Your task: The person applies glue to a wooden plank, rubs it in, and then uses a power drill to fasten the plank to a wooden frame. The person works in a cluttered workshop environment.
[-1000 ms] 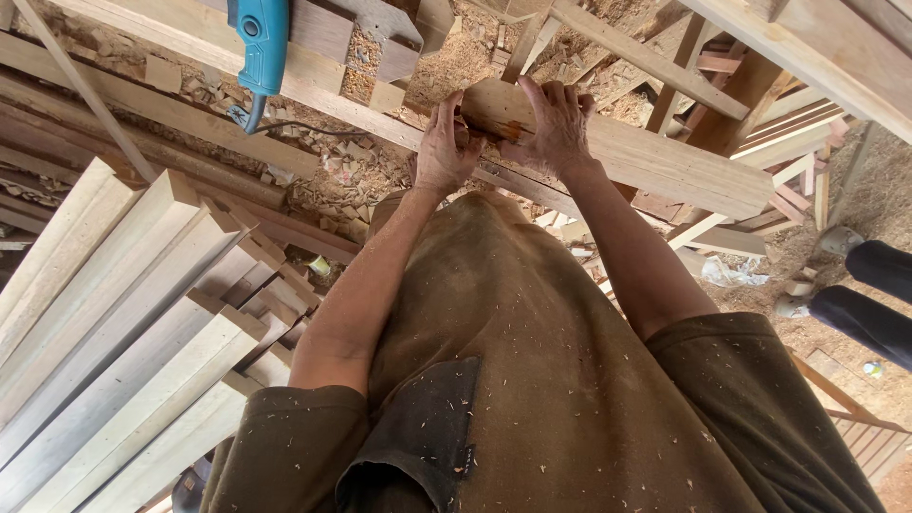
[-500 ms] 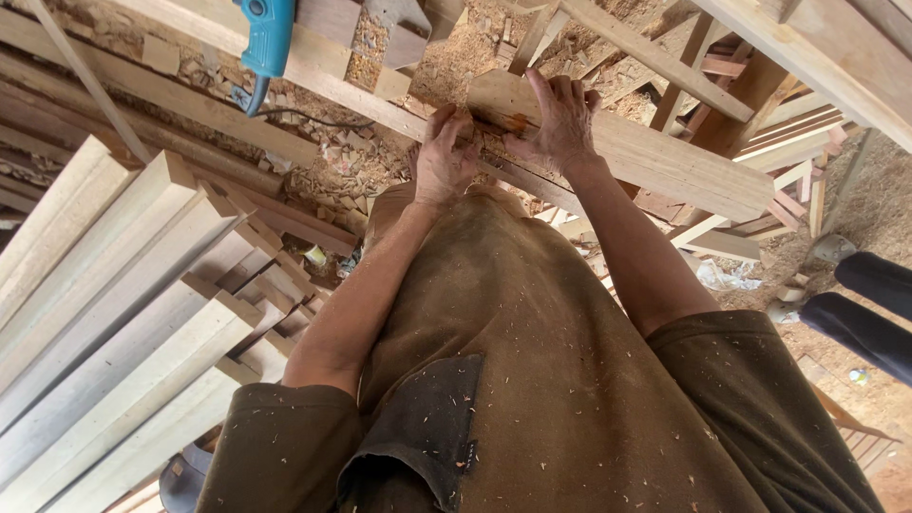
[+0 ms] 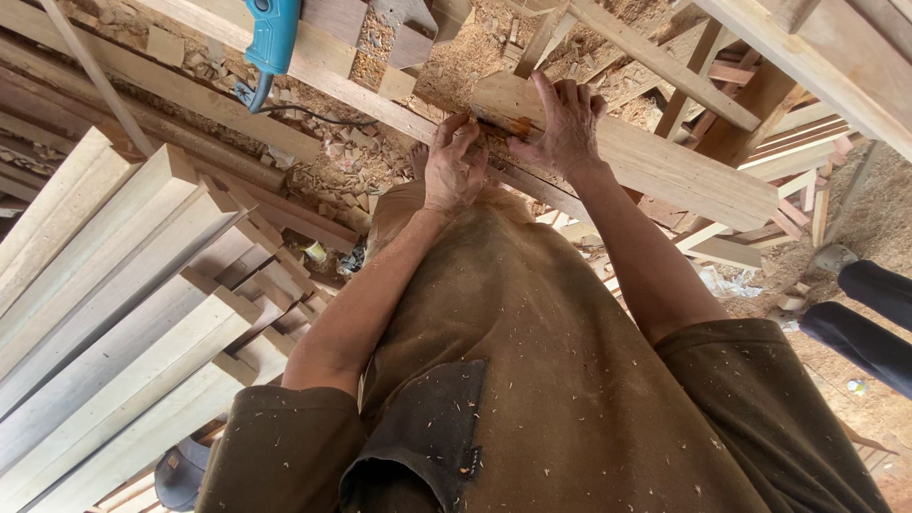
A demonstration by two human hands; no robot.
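Woodworking shop: stacked planed timber (image 3: 104, 313), sawdust and offcuts (image 3: 342, 171) everywhere (blue power tool (image 3: 274, 33) on the bench).

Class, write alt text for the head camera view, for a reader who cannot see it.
Seen from above, a person's left hand and right hand press on the end of a thick wooden beam over a floor strewn with wood chips. Pale stacked planks lie to the left, and a blue power tool rests above them.
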